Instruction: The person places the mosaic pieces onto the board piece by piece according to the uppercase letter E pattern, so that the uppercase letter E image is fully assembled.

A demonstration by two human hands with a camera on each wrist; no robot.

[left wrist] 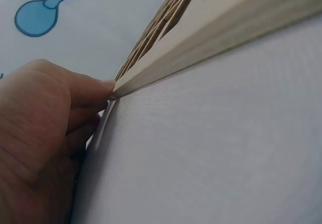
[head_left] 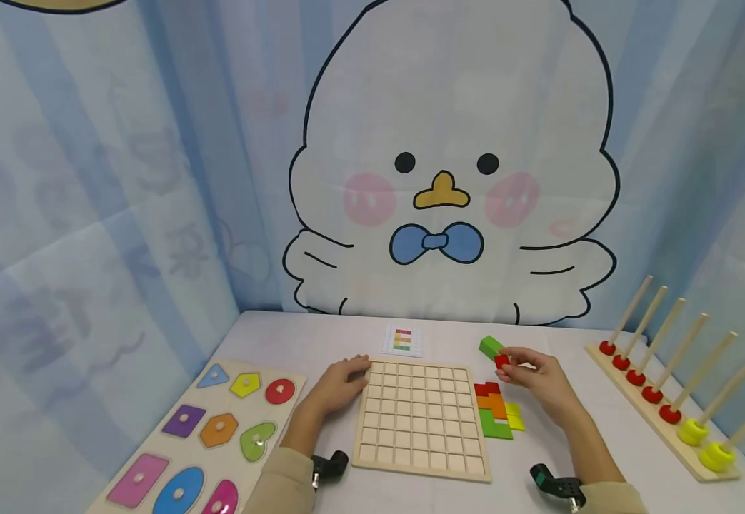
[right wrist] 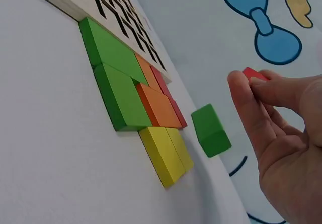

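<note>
My right hand (head_left: 542,375) pinches a small red block (right wrist: 255,74) between thumb and fingertips, raised above the table right of the board. Just behind it stands a green block (right wrist: 210,131), apart from the others. At the far left corner of the wooden grid board (head_left: 420,472), my left hand (head_left: 336,385) holds the edge with thumb and fingertips; some of its fingers are hidden. Along the board's right side lie flat red blocks (head_left: 493,388), orange blocks (head_left: 494,405), green blocks (head_left: 494,428) and yellow blocks (head_left: 515,416), close together.
Behind the board lies a pattern card (head_left: 402,341) with coloured squares. A shape puzzle board (head_left: 295,385) with knobbed pieces is on the left. On the right, a peg stand (head_left: 661,414) carries red and yellow beads. A printed curtain (head_left: 443,93) hangs behind the table.
</note>
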